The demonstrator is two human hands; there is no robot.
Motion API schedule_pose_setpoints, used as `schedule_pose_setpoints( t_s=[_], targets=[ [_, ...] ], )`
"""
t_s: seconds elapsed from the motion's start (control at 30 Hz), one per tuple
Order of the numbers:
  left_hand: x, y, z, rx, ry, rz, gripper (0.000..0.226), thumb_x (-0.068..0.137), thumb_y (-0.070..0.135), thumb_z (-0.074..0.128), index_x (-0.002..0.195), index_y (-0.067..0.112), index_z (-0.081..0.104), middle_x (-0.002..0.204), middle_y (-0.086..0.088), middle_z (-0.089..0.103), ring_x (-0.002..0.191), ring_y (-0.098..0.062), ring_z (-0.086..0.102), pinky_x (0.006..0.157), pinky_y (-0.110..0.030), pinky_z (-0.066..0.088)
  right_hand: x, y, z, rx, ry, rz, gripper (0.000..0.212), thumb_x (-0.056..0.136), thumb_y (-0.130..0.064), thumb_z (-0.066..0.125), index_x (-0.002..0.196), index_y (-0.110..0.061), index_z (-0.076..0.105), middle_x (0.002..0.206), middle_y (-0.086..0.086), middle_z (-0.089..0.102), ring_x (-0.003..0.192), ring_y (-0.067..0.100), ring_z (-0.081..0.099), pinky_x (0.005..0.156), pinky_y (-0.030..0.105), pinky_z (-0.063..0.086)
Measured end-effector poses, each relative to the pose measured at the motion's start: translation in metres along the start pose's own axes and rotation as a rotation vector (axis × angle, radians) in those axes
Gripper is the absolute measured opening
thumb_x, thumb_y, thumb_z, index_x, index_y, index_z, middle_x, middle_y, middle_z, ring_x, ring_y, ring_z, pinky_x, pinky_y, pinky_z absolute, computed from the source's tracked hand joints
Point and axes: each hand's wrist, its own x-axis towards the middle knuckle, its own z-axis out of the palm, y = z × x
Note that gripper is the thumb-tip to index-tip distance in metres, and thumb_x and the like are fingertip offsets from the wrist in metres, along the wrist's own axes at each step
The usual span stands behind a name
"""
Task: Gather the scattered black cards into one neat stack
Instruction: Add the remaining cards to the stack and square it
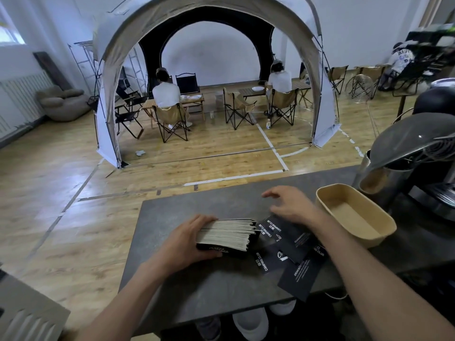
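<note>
A thick stack of black cards [227,234] stands on edge on the grey counter [197,291], its pale card edges facing up. My left hand [189,239] grips the stack from its left side, thumb at the front and fingers over the back. Right of the stack, several loose black cards [293,254] with white print lie fanned and overlapping; one juts over the counter's front edge. My right hand [290,205] hovers above the far end of these loose cards with spread, relaxed fingers, holding nothing.
An oblong tan paper bowl [354,215] sits right of my right hand. Behind it stand a metal pitcher [376,178] and a coffee machine [433,153]. The counter ends just left of my left hand. Beyond it are a wooden floor, a tent and seated people.
</note>
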Motion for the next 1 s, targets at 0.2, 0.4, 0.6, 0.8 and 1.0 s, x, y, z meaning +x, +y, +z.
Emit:
schedule_pose_setpoints(
  t_s=[0.2, 0.4, 0.6, 0.8, 1.0],
  targets=[
    [0.001, -0.002, 0.001, -0.006, -0.011, -0.014, 0.082, 0.067, 0.071, 0.081, 0.137, 0.041, 0.05, 0.127, 0.023, 0.056, 0.115, -0.003, 0.058, 0.101, -0.032, 0.05, 0.018, 0.028, -0.026, -0.284, -0.294, 0.095, 0.053, 0.064, -0.013, 0.089, 0.114, -0.028, 0.076, 0.109, -0.008, 0.074, 0.099, 0.013, 0.069, 0.087, 0.027, 0.056],
    [0.0, 0.001, -0.001, -0.009, -0.014, -0.015, 0.084, 0.066, 0.073, 0.08, 0.138, 0.043, 0.049, 0.127, 0.025, 0.054, 0.115, -0.003, 0.057, 0.101, -0.036, 0.051, 0.032, 0.019, -0.02, 0.031, -0.077, 0.025, 0.025, 0.073, -0.017, 0.09, 0.094, -0.019, 0.075, 0.084, -0.005, 0.068, 0.081, 0.013, 0.063, 0.075, 0.025, 0.048],
    [-0.001, -0.003, 0.001, -0.026, 0.017, -0.017, 0.134, 0.064, 0.07, 0.086, 0.164, 0.036, 0.003, 0.171, 0.019, 0.009, 0.153, -0.006, 0.029, 0.121, -0.031, 0.032, 0.009, -0.041, 0.007, 0.309, -0.074, -0.172, 0.014, 0.091, -0.019, 0.075, 0.103, -0.015, 0.08, 0.092, -0.005, 0.078, 0.083, 0.002, 0.069, 0.079, 0.017, 0.052],
    [0.001, -0.002, 0.001, 0.031, 0.002, -0.004, 0.09, 0.066, 0.076, 0.079, 0.142, 0.044, 0.044, 0.133, 0.025, 0.054, 0.12, -0.002, 0.057, 0.104, -0.036, 0.05, 0.015, -0.025, 0.0, 0.269, -0.15, -0.06, 0.036, 0.094, -0.018, 0.07, 0.129, -0.01, 0.067, 0.121, 0.005, 0.074, 0.113, 0.02, 0.069, 0.105, 0.039, 0.052],
    [0.003, -0.004, 0.0, 0.005, -0.001, -0.023, 0.083, 0.064, 0.073, 0.082, 0.133, 0.042, 0.049, 0.126, 0.024, 0.056, 0.114, 0.0, 0.056, 0.097, -0.023, 0.045, 0.018, 0.004, -0.004, -0.174, -0.312, 0.112, 0.067, 0.053, -0.035, 0.099, 0.113, -0.022, 0.073, 0.106, -0.008, 0.07, 0.095, 0.015, 0.068, 0.084, 0.029, 0.057]
  ],
)
